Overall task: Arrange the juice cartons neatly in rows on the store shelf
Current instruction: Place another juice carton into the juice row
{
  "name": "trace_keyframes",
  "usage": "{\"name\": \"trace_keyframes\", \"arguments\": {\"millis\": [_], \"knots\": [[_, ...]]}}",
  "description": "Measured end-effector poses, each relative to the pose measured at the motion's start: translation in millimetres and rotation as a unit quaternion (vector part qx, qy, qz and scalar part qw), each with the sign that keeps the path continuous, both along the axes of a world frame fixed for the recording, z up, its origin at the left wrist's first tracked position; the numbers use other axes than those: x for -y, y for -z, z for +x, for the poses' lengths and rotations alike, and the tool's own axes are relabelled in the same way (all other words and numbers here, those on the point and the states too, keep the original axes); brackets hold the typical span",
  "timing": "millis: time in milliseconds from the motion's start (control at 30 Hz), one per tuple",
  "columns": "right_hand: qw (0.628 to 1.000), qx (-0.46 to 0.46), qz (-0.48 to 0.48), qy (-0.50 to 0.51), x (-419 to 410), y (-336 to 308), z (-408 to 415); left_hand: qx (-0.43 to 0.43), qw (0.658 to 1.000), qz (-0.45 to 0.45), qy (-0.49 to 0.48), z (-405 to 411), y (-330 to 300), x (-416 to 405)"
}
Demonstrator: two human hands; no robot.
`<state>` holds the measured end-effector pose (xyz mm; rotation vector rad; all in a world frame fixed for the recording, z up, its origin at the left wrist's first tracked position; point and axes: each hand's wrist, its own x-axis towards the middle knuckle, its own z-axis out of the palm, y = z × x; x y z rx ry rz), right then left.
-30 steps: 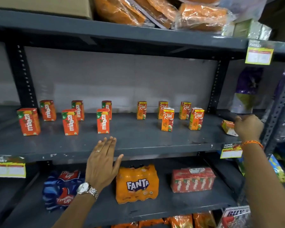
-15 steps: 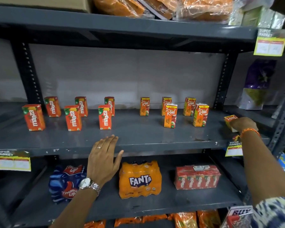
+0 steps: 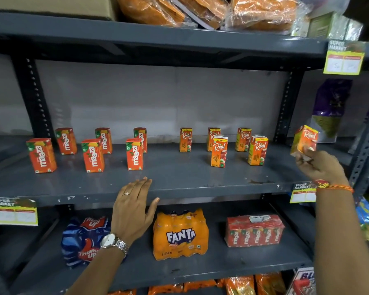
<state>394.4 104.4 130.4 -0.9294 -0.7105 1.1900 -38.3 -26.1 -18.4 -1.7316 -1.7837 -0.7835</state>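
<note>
Cartons first, far left: six red-orange Maaza juice cartons [image 3: 93,155], upright on grey metal middle shelf [image 3: 179,179], two staggered rows of three, front row at [image 3: 41,155], [image 3: 93,155], [image 3: 134,154], all well apart. Gaps loose but rows readable.

Left hand [image 3: 132,209] with silver wristwatch [image 3: 114,243]: flat on shelf's front edge, fingers spread, pinching nothing. Same spot as a second ago; bracing only.

Centre-right: five orange-yellow Real apple juice cartons, upright. Back row of three [image 3: 185,139], [image 3: 213,135], [image 3: 243,139]; front row only two [image 3: 219,151], [image 3: 258,150]. Open front slot ahead of leftmost back carton.

Right: sixth Real carton [image 3: 304,139] now lifted off shelf, tilted, label toward camera, pinched at its lower end by right hand [image 3: 321,168] with orange thread bracelet [image 3: 334,186]. A second ago lay on its side at shelf's right end under that hand; half a second ago just gripped. Pick done, carton airborne near right upright post [image 3: 284,107].

Meaning: stray recovered, probably last piece for Real block. Next likely: carry left, set upright in empty front slot, label out. Risk: brushing front-right carton on the way.

Lower shelf: blue Thums Up pack [image 3: 83,239], orange Fanta pack [image 3: 180,234], red Maaza multipack [image 3: 255,231]. Untouched.
</note>
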Motion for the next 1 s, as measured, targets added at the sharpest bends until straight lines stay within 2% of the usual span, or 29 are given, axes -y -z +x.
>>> {"name": "trace_keyframes", "arguments": {"millis": [100, 267, 333, 467, 700, 900, 1000], "knots": [[0.999, -0.034, 0.008, -0.028, 1, -4, -14, -0.002, 1.0, -0.001, 0.001, 0, -1, 0], [0.987, 0.061, 0.071, -0.129, 14, -9, -90, 0.003, 1.0, -0.015, 0.002, 0, -2, 3], [0.981, 0.098, 0.069, -0.151, 19, -8, -125, 0.002, 1.0, -0.022, 0.002, 0, -3, 5], [0.963, 0.23, 0.075, -0.119, 21, 6, -188, 0.003, 1.0, -0.029, 0.006, 0, -4, 7], [0.925, 0.348, 0.074, -0.133, -2, 34, -250, 0.002, 1.0, -0.03, 0.004, 2, -6, 9], [0.88, 0.459, 0.053, -0.114, -20, 48, -264, 0.007, 0.999, -0.031, 0.001, 3, -7, 9], [0.872, 0.475, 0.053, -0.105, -24, 52, -265, 0.016, 0.999, -0.031, 0.003, 4, -6, 8]]}}
